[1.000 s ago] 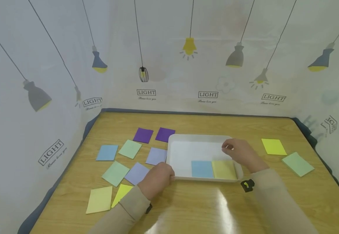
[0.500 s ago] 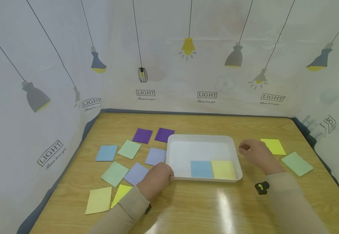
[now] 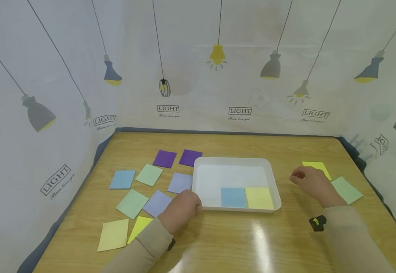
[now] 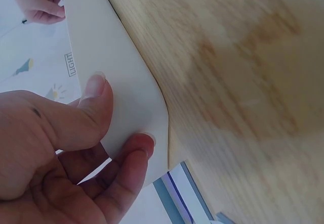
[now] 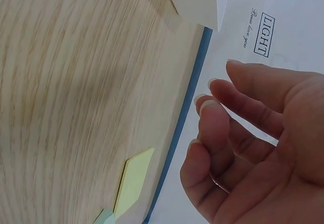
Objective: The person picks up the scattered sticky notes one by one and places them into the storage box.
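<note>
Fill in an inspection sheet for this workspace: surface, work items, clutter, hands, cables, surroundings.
Surface: wood-grain table, with a glare streak near the front.
Work items: white tray holding a blue square and a pale yellow square side by side; nine more squares lie to its left, two to its right.
Clutter: nothing seen.
Hands: left hand pinches the tray's near left corner; right hand holds nothing, right of the tray.
Cables: nothing seen.
Surroundings: pale backdrop printed with lamps and "LIGHT".

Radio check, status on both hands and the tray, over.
Left hand gripping white tray, near-left corner. Right hand apart from tray, holding nothing. Tray holding blue square, pale yellow square. Head view: right hand partly blocks bright yellow square.
</note>
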A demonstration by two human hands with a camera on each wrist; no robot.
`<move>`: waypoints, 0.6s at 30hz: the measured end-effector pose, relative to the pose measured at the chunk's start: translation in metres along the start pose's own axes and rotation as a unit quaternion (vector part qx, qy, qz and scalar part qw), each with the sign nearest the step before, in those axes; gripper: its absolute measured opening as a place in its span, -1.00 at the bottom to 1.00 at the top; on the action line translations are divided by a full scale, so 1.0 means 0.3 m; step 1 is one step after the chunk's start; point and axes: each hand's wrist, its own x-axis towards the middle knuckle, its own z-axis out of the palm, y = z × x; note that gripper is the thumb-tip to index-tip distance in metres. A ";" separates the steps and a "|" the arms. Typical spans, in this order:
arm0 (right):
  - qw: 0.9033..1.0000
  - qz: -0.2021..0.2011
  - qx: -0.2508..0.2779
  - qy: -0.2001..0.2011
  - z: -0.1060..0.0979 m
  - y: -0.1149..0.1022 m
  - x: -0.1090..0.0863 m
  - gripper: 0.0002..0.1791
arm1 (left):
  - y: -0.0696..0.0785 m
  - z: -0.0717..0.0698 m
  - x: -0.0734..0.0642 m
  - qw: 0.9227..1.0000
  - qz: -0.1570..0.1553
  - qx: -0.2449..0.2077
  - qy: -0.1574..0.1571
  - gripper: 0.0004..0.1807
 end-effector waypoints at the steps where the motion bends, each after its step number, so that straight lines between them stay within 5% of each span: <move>1: 1.000 0.001 0.000 0.000 0.000 0.005 0.000 -0.63 | -0.001 0.000 0.001 1.000 0.000 0.000 0.000 -0.66; 9: 1.000 0.024 0.002 -0.005 -0.007 0.087 -0.002 -0.56 | -0.001 -0.001 -0.001 1.000 -0.009 0.004 -0.008 -0.83; 18: 0.999 0.037 0.014 0.018 -0.043 0.270 -0.050 -0.42 | -0.008 0.000 -0.004 1.000 -0.005 0.001 -0.004 -0.82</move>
